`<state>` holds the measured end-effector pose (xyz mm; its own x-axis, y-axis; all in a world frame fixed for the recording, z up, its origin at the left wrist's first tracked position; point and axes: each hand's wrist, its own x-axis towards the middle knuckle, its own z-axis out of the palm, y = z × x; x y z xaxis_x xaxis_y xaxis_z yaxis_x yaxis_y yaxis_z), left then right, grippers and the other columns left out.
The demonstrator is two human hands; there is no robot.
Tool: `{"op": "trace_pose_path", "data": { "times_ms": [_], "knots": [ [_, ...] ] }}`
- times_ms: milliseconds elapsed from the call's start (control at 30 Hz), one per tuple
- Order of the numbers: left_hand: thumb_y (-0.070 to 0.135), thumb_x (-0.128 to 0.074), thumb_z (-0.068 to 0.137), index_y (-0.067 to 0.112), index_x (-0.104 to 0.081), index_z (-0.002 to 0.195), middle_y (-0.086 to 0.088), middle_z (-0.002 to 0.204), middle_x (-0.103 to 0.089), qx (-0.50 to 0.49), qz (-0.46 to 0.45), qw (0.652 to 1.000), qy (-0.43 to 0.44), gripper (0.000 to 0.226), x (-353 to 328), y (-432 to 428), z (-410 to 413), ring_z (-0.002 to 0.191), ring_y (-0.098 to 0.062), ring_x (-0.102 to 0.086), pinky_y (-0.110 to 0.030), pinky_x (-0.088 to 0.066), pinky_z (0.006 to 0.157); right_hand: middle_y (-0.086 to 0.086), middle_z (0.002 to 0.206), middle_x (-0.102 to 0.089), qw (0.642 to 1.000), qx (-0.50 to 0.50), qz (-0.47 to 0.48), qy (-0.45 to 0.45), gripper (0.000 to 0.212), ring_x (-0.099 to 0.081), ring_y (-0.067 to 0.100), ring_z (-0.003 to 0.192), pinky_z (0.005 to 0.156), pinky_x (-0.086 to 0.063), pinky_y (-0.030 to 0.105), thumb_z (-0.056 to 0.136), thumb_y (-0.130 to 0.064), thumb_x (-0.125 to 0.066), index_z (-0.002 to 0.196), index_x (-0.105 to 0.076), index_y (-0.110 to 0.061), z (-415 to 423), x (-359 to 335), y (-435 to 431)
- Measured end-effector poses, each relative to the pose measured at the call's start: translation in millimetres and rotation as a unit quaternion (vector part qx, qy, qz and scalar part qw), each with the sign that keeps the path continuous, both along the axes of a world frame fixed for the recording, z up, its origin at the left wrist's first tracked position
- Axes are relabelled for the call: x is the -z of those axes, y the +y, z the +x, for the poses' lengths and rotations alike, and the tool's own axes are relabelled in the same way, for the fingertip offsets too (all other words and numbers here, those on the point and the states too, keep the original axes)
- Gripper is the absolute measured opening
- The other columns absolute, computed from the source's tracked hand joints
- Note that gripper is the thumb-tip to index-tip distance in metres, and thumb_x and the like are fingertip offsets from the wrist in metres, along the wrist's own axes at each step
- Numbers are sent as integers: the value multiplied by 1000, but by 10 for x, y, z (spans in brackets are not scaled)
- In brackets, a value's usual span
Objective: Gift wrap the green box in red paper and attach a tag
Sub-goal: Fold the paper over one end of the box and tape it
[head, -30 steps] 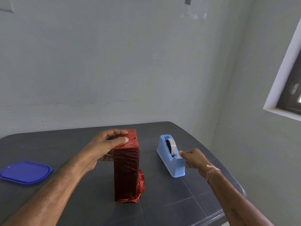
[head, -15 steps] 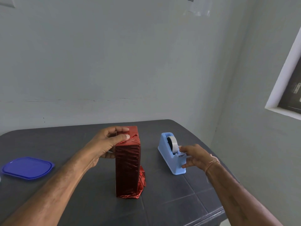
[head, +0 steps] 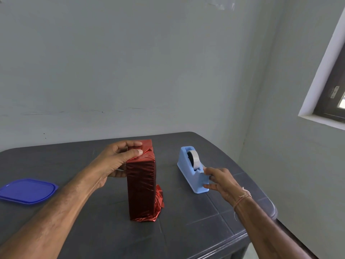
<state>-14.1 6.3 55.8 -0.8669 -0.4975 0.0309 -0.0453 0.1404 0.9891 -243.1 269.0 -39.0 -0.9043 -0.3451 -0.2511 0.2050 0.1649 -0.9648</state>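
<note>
The box (head: 142, 186), wrapped in shiny red paper, stands upright on end in the middle of the dark table; none of its green shows. Crumpled paper bunches at its lower right. My left hand (head: 114, 161) grips the box's top, thumb and fingers pressing the folded paper flaps flat. My right hand (head: 219, 179) rests on the near end of the light blue tape dispenser (head: 192, 171), fingertips at the cutter by the tape roll. Whether tape is pinched is hidden. No tag is in view.
A blue plastic lid (head: 28, 190) lies flat at the table's left edge. The dark grey table (head: 186, 230) ends close on the right and front. Grey walls stand behind and to the right, with a window frame (head: 328, 94) in the right wall.
My right hand has slid slightly down along the dispenser's near end, fingers now spread over it. The left hand and the box have stayed put.
</note>
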Motion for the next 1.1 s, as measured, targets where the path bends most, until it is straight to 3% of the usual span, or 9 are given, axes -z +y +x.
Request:
{"op": "trace_pose_path", "data": {
  "times_ms": [133, 333, 433, 600, 767, 900, 1100],
  "knots": [
    [29, -80, 85, 39, -77, 106, 0, 115, -73, -1, 0, 1000, -1, 23, 0, 3, 0, 87, -22, -71, -36, -62, 71, 17, 129, -59, 1000, 13, -23, -14, 43, -64, 31, 111, 87, -63, 45, 92, -18, -76, 121, -60, 9, 44, 121, 39],
    [28, -78, 86, 38, -77, 107, 1, 114, -73, -1, -3, 1000, -1, 23, -9, 9, 6, 85, -22, -69, -30, -59, 60, 15, 108, -67, 995, 29, -90, -30, 18, -69, 29, 104, 87, -63, 37, 92, -21, -74, 89, -66, -6, 174, 226, 100],
    [28, -78, 87, 38, -77, 108, 1, 114, -73, -3, -2, 1000, -1, 23, -9, 15, 14, 84, -20, -69, -28, -58, 58, 16, 105, -71, 992, 44, -116, -18, 21, -70, 27, 100, 77, -63, 31, 93, -22, -73, 93, -69, -1, 224, 280, 97],
    [28, -78, 86, 37, -77, 109, 0, 115, -73, -4, 0, 1000, -3, 24, -17, 22, 23, 81, -19, -70, -27, -57, 56, 19, 110, -73, 989, 62, -133, -16, 31, -70, 31, 108, 91, -61, 43, 94, -24, -72, 105, -71, 5, 253, 392, 69],
    [28, -79, 86, 38, -77, 108, 0, 116, -73, -9, 0, 1000, -6, 24, -10, 15, 12, 82, -18, -69, -27, -57, 57, 13, 97, -71, 991, 81, -110, 7, 20, -67, 22, 91, 88, -61, 42, 97, -18, -68, 95, -71, 2, 280, 398, -33],
    [28, -79, 86, 38, -77, 107, 1, 114, -73, -10, 0, 1000, -6, 23, -6, 31, 12, 82, -17, -68, -25, -57, 56, 15, 93, -76, 989, 118, 34, 84, 19, -65, 19, 82, 88, -59, 48, 92, -15, -73, 82, -74, 1, 306, 588, -51],
    [30, -79, 87, 38, -76, 108, -1, 112, -73, -13, -2, 1000, -3, 23, -22, 36, 41, 81, -18, -66, -25, -57, 56, 10, 97, -68, 996, 64, 25, 48, 23, -63, 19, 90, 91, -60, 46, 100, -26, -66, 90, -71, -7, 443, 383, 61]
  ]
}}
